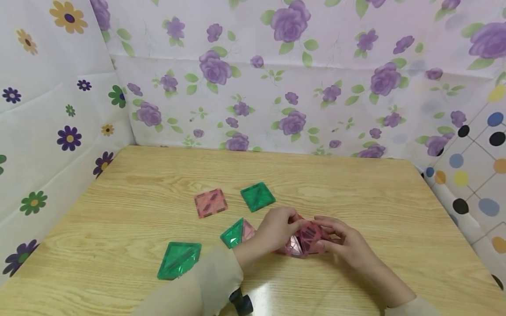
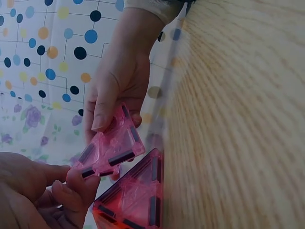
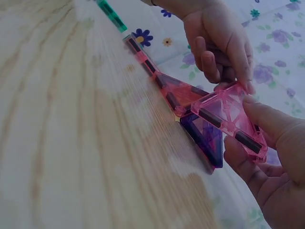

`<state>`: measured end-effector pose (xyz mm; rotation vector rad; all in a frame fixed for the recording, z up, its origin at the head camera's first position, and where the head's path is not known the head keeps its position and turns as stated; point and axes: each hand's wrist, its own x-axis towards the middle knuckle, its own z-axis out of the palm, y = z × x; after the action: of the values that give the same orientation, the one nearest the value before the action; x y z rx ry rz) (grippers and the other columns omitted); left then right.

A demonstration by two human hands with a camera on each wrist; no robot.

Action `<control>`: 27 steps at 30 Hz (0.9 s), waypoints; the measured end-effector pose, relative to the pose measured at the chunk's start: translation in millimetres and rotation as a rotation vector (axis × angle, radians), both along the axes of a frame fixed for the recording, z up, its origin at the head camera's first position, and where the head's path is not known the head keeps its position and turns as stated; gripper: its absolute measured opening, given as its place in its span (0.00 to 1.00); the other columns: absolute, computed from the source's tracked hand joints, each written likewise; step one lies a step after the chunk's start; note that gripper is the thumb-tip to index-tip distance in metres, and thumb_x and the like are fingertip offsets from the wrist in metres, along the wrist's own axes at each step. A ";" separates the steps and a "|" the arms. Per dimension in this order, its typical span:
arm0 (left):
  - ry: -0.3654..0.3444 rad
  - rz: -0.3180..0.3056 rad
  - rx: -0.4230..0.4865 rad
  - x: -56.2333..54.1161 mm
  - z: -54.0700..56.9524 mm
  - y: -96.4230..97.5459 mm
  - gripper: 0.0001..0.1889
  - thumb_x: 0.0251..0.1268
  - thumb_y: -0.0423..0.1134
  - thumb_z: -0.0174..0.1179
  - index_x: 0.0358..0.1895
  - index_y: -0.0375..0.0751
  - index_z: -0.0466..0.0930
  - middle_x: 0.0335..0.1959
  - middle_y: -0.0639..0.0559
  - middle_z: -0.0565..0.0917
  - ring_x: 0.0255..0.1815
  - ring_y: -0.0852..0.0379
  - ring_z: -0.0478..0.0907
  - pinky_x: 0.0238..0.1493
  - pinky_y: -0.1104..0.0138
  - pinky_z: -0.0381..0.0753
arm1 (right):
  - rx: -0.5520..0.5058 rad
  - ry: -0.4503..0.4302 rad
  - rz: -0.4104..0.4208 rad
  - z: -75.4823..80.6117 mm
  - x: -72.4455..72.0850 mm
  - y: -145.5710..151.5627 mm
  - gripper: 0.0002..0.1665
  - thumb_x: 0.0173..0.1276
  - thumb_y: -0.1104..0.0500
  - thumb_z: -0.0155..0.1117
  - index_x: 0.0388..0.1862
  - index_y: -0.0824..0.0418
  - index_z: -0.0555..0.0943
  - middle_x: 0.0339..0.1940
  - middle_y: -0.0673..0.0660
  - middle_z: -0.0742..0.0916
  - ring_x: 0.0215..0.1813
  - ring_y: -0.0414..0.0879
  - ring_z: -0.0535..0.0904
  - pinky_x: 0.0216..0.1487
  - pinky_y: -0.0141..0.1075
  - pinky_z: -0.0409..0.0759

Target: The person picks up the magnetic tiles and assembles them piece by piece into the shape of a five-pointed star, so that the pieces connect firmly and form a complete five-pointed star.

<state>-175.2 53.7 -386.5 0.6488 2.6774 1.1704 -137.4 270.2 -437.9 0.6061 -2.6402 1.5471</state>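
Both hands meet at a pink see-through magnetic tile (image 3: 228, 112) with dark magnet strips along its edges. My right hand (image 1: 349, 243) grips it between thumb and fingers. The fingertips of my left hand (image 1: 274, 228) pinch a corner on the opposite side, as the left wrist view shows. Right beside and partly behind it, a red-orange triangular tile (image 3: 178, 93) and a purple triangular tile (image 3: 205, 136) stand tilted above the tabletop. Whether the held tile touches these is hard to tell. My left forearm hides part of the row of tiles in the head view.
Left of the hands lie a green triangular tile (image 1: 233, 233) and a pink one (image 1: 248, 230), side by side. Farther back are a pink square tile (image 1: 211, 203) and a green square tile (image 1: 258, 196). Another green tile (image 1: 179, 260) lies near the left sleeve. Patterned cloth surrounds the wooden table (image 1: 375, 188).
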 end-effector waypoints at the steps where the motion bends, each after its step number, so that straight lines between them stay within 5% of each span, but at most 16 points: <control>1: 0.010 0.008 -0.004 1.2 -0.2 0.4 0.15 0.67 0.45 0.59 0.22 0.45 0.78 0.17 0.61 0.72 0.19 0.66 0.64 0.20 0.76 0.62 | 0.005 0.006 -0.002 -0.7 -0.8 0.9 0.27 0.62 0.61 0.67 0.61 0.60 0.77 0.65 0.66 0.75 0.50 0.30 0.78 0.50 0.28 0.81; 5: 0.065 0.027 -0.081 6.2 0.0 3.4 0.14 0.68 0.46 0.58 0.24 0.45 0.79 0.15 0.60 0.72 0.15 0.66 0.63 0.16 0.76 0.61 | 0.025 0.022 -0.010 -3.4 -2.8 4.0 0.23 0.64 0.61 0.65 0.59 0.62 0.78 0.63 0.65 0.77 0.52 0.28 0.77 0.53 0.26 0.78; 11: 0.275 0.006 -0.424 10.5 0.9 7.4 0.15 0.70 0.53 0.53 0.32 0.50 0.81 0.19 0.58 0.78 0.18 0.63 0.73 0.15 0.72 0.65 | -0.022 0.031 0.010 -8.6 -3.3 6.8 0.21 0.64 0.64 0.65 0.57 0.65 0.79 0.61 0.67 0.77 0.52 0.26 0.76 0.52 0.24 0.78; 14: 0.340 -0.014 -0.514 9.5 -1.4 5.9 0.14 0.71 0.53 0.52 0.32 0.51 0.78 0.24 0.57 0.80 0.24 0.61 0.78 0.16 0.69 0.68 | -0.040 0.043 0.023 -12.3 -4.5 7.2 0.20 0.64 0.65 0.65 0.55 0.66 0.80 0.59 0.67 0.78 0.54 0.25 0.75 0.53 0.22 0.77; 18: 0.391 0.022 -0.440 5.1 -6.3 -2.3 0.12 0.71 0.49 0.53 0.30 0.49 0.74 0.27 0.56 0.77 0.28 0.60 0.76 0.19 0.71 0.69 | -0.047 0.027 0.022 -16.4 -6.0 7.1 0.18 0.64 0.64 0.65 0.54 0.63 0.81 0.58 0.66 0.80 0.57 0.25 0.74 0.55 0.21 0.76; 22: 0.434 0.046 -0.327 2.4 -10.1 -13.6 0.09 0.68 0.47 0.55 0.38 0.45 0.76 0.35 0.53 0.76 0.38 0.58 0.74 0.33 0.69 0.76 | -0.027 0.007 -0.008 -17.0 -5.8 6.6 0.18 0.65 0.62 0.65 0.54 0.59 0.81 0.59 0.61 0.81 0.57 0.25 0.74 0.54 0.22 0.76; 27: 0.374 -0.014 -0.285 4.2 -14.7 -23.6 0.18 0.65 0.46 0.58 0.54 0.40 0.75 0.46 0.49 0.78 0.48 0.54 0.75 0.50 0.64 0.78 | 0.026 0.039 -0.050 -16.4 -4.3 5.7 0.18 0.63 0.60 0.67 0.53 0.55 0.82 0.57 0.57 0.83 0.56 0.24 0.74 0.52 0.21 0.77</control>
<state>-170.9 30.1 -401.2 0.9090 3.0546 0.6952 -141.7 275.9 -454.3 0.5614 -2.6300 1.4745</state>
